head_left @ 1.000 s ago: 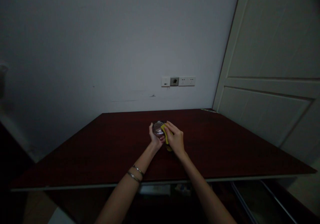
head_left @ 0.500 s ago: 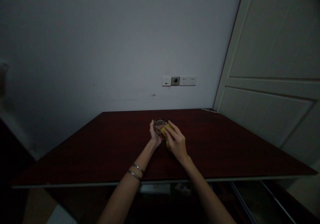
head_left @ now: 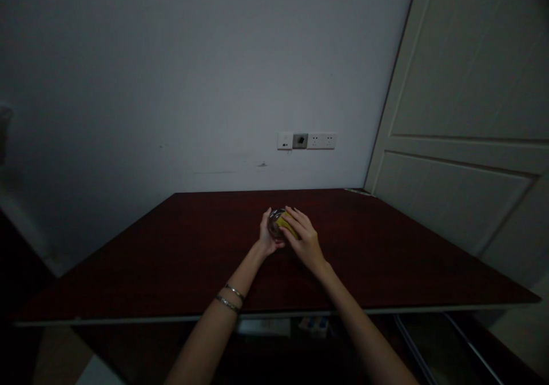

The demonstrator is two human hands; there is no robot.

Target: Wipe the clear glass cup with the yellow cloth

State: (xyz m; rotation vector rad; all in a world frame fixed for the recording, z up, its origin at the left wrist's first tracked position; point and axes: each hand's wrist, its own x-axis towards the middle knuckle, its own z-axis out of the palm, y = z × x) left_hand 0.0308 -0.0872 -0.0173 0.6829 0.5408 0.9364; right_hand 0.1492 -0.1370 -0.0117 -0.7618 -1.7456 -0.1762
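Yellow cloth [head_left: 283, 221]: one, being held by right grip [head_left: 306, 243], farther over clear round glass dish [head_left: 271, 223] than before
Dish: one, being cupped by left grip [head_left: 266, 239]

Yellow cloth [head_left: 284, 221] farther over glass dish [head_left: 273, 222], gathered higher

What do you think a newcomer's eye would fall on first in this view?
Probably the yellow cloth in the right hand, mid-view, against a clear round dish in the left hand, over the dark red table. Next might come the white sockets on the wall behind, then two bracelets on the left forearm.
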